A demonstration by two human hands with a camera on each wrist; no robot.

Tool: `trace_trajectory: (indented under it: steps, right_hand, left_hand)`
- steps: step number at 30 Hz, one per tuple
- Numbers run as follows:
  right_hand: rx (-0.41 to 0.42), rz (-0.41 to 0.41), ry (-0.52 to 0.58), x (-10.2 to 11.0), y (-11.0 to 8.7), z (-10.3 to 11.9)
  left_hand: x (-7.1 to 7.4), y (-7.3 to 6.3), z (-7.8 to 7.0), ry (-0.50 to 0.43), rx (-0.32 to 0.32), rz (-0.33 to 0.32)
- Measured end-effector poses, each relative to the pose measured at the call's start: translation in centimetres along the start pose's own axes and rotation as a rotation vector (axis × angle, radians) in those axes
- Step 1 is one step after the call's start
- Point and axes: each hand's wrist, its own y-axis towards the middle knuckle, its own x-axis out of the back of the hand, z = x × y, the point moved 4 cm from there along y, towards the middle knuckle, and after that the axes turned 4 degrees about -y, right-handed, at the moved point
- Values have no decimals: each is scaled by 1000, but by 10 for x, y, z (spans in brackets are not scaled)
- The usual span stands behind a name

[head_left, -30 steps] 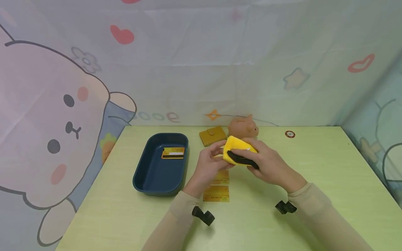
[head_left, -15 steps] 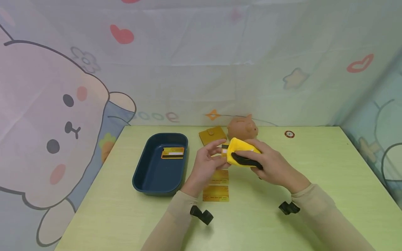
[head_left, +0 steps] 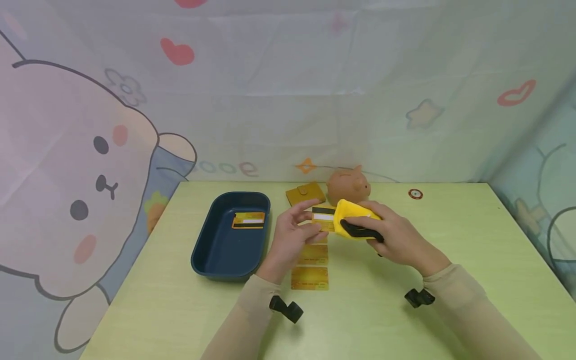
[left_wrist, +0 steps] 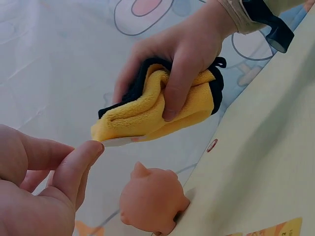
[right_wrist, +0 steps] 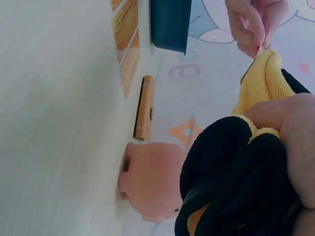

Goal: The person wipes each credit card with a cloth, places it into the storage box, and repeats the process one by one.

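In the head view my left hand pinches the left end of a gold bank card, its dark stripe and white strip facing up. My right hand grips a folded yellow cloth with black edging. The card's right end is hidden by the cloth. In the left wrist view the card appears nearly edge-on along the underside of the cloth, between thumb and fingers of the left hand. The right wrist view has the bunched cloth close up.
Gold cards lie in a column below the hands. A dark blue tray at left holds another card. Behind the hands are a mustard wallet and a piggy bank. A round red-and-white chip lies back right.
My right hand has moved right with the cloth, sliding along the card, so most of the card now shows. The left hand has shifted slightly left, still pinching the card.
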Motion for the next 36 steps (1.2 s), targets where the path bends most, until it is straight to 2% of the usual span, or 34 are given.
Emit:
trace_trajectory:
  steps: [11,19,27,31,36]
  right_hand:
    - [-32,-6,-65,-3,-5,-12]
    - [-75,-17,-63,0,-4,-14]
    - [-114,5,-25,-2,-6,-17]
    - [-124,7,-16,-1,-7,-18]
    - [-133,10,-15,-1,-9,-19]
  left_hand:
    - [3,-2,-5,29,1,-7]
    - [8,-4,-5,105,-18,-67]
    - [17,-8,-7,182,29,-80]
    - [24,-12,-12,214,48,-88]
    - [31,-16,-24,259,33,-104]
